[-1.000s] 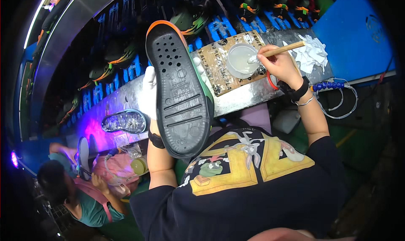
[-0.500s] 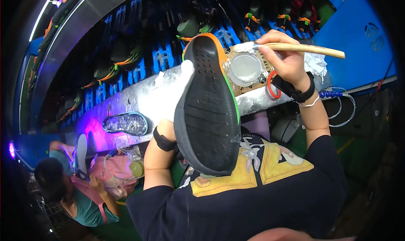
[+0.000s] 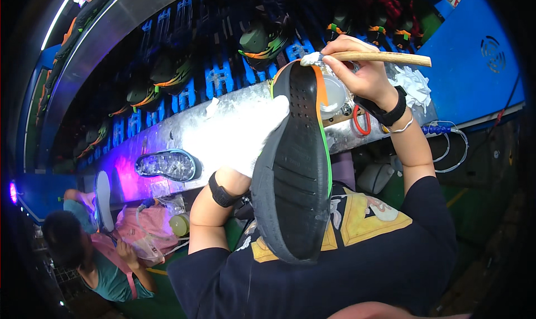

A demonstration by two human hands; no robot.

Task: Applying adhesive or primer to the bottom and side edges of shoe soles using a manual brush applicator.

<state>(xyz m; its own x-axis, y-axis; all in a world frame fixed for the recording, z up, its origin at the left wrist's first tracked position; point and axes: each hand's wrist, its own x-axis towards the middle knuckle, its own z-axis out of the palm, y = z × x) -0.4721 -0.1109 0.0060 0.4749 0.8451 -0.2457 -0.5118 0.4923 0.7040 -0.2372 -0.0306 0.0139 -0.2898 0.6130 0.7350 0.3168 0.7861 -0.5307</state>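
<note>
A black shoe sole (image 3: 293,168) with an orange and green edge stands tilted in front of me, toe end away. My left hand (image 3: 269,119), in a glare-whitened glove, grips it by the left side; the thumb lies over the rim, and the other fingers are hidden. My right hand (image 3: 360,73) is bare and closed round a brush (image 3: 391,57) with a pale wooden handle. The brush's white-coated bristles touch the rim at the sole's toe. Just below the right hand, a round bowl (image 3: 335,93) of whitish liquid is partly covered by the sole.
On the metal bench (image 3: 159,132) lies another sole (image 3: 167,165). Blue racks with several dark shoes (image 3: 262,42) run behind. Crumpled white paper (image 3: 412,87) and a red ring (image 3: 361,120) are at right. A co-worker (image 3: 109,252) sits at left, holding a pale sole (image 3: 103,199).
The brush has moved left from over the bowl to the sole's toe. The sole has shifted right and towards me with my left hand, now covering part of the bowl.
</note>
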